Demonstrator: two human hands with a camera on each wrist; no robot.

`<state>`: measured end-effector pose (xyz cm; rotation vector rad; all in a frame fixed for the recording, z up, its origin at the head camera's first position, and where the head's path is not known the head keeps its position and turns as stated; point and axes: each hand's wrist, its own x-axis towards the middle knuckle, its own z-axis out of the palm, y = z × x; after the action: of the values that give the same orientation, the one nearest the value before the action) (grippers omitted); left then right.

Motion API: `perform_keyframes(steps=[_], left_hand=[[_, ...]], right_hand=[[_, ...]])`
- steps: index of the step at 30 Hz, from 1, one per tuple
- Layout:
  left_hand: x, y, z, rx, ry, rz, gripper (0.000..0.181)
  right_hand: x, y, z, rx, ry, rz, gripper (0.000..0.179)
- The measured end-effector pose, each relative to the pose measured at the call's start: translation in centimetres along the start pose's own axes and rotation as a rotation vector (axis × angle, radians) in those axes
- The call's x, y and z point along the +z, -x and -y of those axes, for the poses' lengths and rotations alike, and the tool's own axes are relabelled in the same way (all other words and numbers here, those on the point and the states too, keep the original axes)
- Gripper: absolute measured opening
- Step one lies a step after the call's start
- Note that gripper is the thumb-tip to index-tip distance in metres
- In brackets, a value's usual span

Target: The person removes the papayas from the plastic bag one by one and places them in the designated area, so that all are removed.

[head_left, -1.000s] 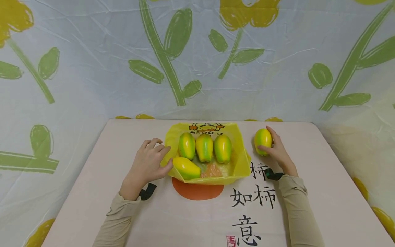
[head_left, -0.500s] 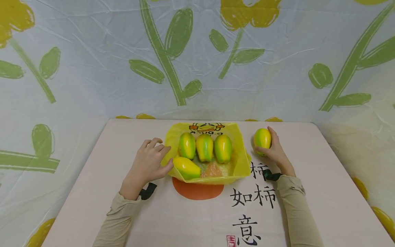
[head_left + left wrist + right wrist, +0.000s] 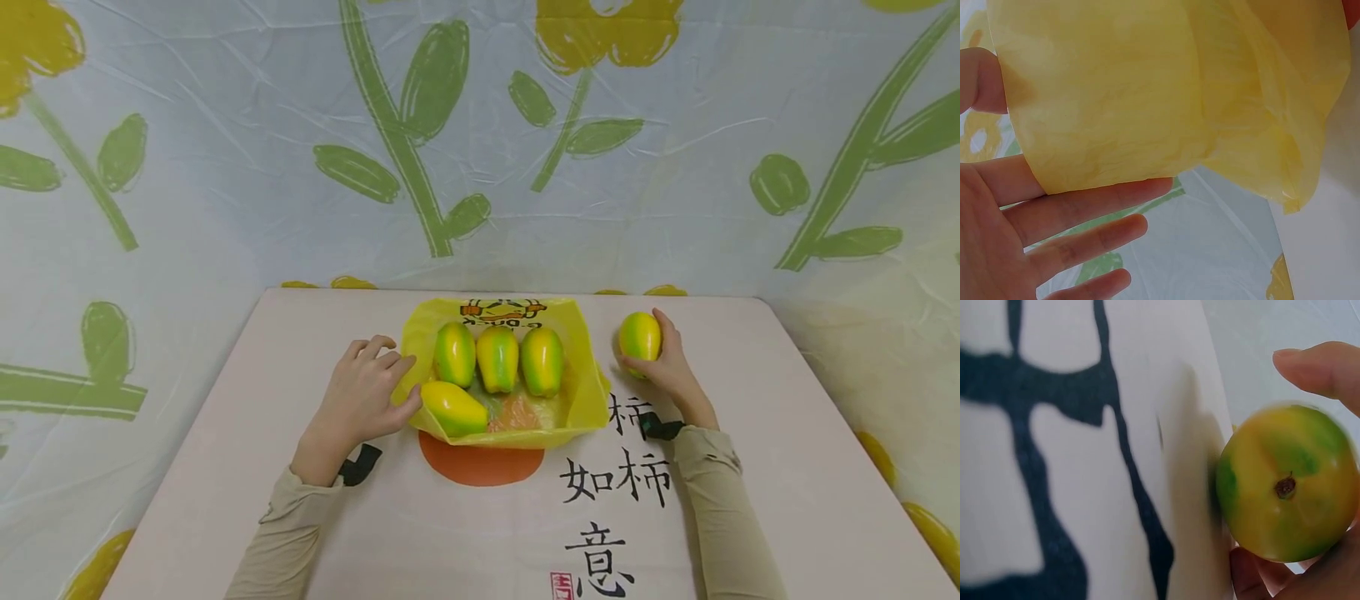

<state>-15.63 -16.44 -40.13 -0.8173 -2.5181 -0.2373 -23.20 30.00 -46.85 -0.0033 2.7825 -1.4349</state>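
A yellow plastic bag (image 3: 495, 437) with a duck print stands with its mouth wide. Inside lie several yellow-green papayas: a row along the back and one tilted papaya (image 3: 454, 409) at the front left. My left hand (image 3: 365, 393) is at the bag's left rim, thumb and index finger reaching over the edge. In the left wrist view the other fingers extend straight outside the yellow film. To the bag's right, my right hand (image 3: 669, 367) has fingers curled round a single papaya (image 3: 640, 337), close to the table. Its thumb (image 3: 1313, 369) looks apart from the skin in the right wrist view.
The pale tabletop (image 3: 480, 550) carries an orange disc print (image 3: 480, 467) and black brush characters (image 3: 615, 483). A flower-patterned cloth (image 3: 262, 150) hangs behind and along both sides.
My right hand and forearm have shifted slightly left, the papaya beside it rocking a little. My left hand, the bag and the papayas inside have stayed in place.
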Motion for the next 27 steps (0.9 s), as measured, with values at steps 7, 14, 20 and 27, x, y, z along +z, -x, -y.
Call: perform_keyframes(steps=[7, 14, 20, 27], left_hand=[[0.07, 0.04, 0.03, 0.001, -0.003, -0.005, 0.039], [0.04, 0.0, -0.02, 0.001, -0.002, 0.001, 0.039], [-0.01, -0.01, -0.05, -0.001, -0.001, -0.001, 0.039], [-0.03, 0.02, -0.06, -0.002, -0.003, 0.003, 0.038]], right_hand=[[-0.07, 0.03, -0.18, 0.001, -0.012, -0.009, 0.108], [0.13, 0.01, -0.3, 0.003, -0.051, -0.024, 0.106], [0.35, -0.05, -0.17, 0.005, -0.06, -0.013, 0.105], [0.25, 0.06, -0.11, 0.021, -0.069, -0.003, 0.107]])
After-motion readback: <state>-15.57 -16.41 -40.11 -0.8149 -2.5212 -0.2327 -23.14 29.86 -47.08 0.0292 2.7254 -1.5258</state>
